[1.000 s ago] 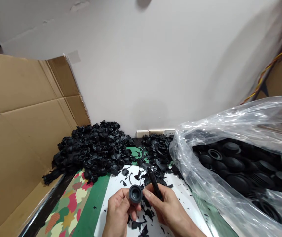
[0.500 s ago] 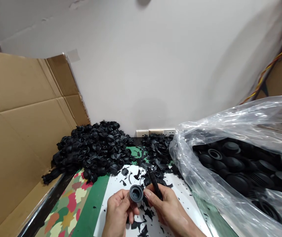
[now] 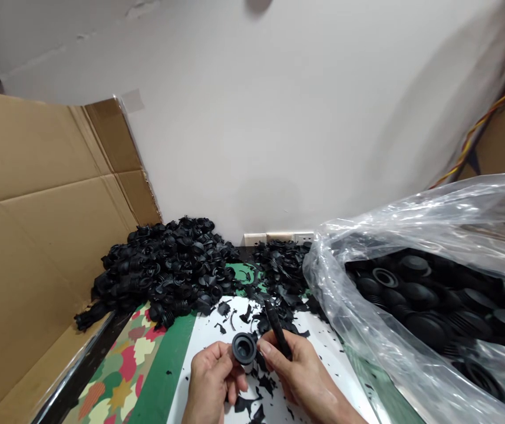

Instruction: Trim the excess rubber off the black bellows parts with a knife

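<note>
Right now two bare hands are at work at the bottom centre of the frame, a small gap between them. One round black cup [image 3: 244, 348], its hollow side showing, is pinched between thumb and fingers of the left hand [image 3: 211, 377]. The right hand [image 3: 299, 372] is wrapped around one dark, slim tool [image 3: 277, 330], which points up the frame; I can't tell whether its fingertips touch the cup's rim. Beneath them lies one white sheet [image 3: 328, 360], strewn with black scraps [image 3: 246, 404] too many to count. Two heaps of black pieces stand beyond: a big one [image 3: 177, 265] left of centre and a smaller one [image 3: 284, 265] just right of centre. One clear plastic bag [image 3: 353, 330] at lower right holds well over ten black parts [image 3: 426, 328]. One cardboard sheet [image 3: 49, 224] fills the left edge.
</note>
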A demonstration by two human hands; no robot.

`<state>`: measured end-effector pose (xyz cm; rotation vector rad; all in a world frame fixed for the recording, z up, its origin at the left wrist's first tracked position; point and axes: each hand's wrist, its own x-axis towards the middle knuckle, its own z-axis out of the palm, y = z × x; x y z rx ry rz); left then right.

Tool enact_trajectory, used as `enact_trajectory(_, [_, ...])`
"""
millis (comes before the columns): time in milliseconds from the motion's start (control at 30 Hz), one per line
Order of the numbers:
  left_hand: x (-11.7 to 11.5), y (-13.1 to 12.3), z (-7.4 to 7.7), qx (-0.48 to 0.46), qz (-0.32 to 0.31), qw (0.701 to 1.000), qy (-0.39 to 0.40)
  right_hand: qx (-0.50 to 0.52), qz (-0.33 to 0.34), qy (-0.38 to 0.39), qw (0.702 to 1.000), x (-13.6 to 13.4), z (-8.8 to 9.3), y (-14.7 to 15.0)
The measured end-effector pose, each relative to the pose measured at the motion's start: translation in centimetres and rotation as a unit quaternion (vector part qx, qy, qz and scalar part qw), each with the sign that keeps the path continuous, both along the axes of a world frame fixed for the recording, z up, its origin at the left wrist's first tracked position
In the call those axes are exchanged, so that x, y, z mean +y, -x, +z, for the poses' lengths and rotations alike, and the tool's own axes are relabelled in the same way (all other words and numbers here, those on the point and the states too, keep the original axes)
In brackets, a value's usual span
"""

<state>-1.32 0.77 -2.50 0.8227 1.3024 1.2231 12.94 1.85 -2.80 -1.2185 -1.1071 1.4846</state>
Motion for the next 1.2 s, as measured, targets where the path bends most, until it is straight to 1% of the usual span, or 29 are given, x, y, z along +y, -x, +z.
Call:
enact_trajectory(100, [0.0, 0.0, 0.0, 0.016, -0.008, 1.000, -0.016, -0.001, 0.001, -0.007, 1.000, 0.1, 0.0, 0.0])
enact_trajectory(200, [-0.1, 0.0, 0.3, 0.037, -0.011, 0.999, -0.023, -0.007, 0.007, -0.019, 1.000, 0.2, -0.2, 0.0])
enact_trajectory(367, [-0.4, -0.5, 1.4, 0.059, -0.012, 0.998, 0.001, -0.009, -0.007, -0.042, 0.999, 0.3, -0.7, 0.1])
enact_trajectory(500, [-0.6, -1.0, 1.7, 0.064, 0.007, 0.998, 0.013, -0.025, -0.013, -0.039, 0.999, 0.2, -0.5, 0.1])
enact_trajectory(633, [-0.7, -1.2, 1.8, 0.072, 0.009, 0.997, 0.013, -0.033, -0.005, -0.023, 0.999, 0.2, -0.1, 0.2])
enact_trajectory(733, [-0.6, -1.3, 1.9, 0.081, 0.013, 0.997, 0.009, -0.031, -0.017, -0.013, 0.999, 0.2, 0.0, 0.3])
enact_trajectory(900, [-0.6, -1.4, 1.8, 0.085, 0.017, 0.996, 0.012, -0.023, -0.038, -0.010, 0.999, 0.2, -0.2, 0.6])
enact_trajectory(1200, [-0.5, -1.2, 1.7, 0.066, 0.017, 0.998, 0.004, 0.003, -0.027, -0.009, 1.000, 0.4, -0.6, 0.6])
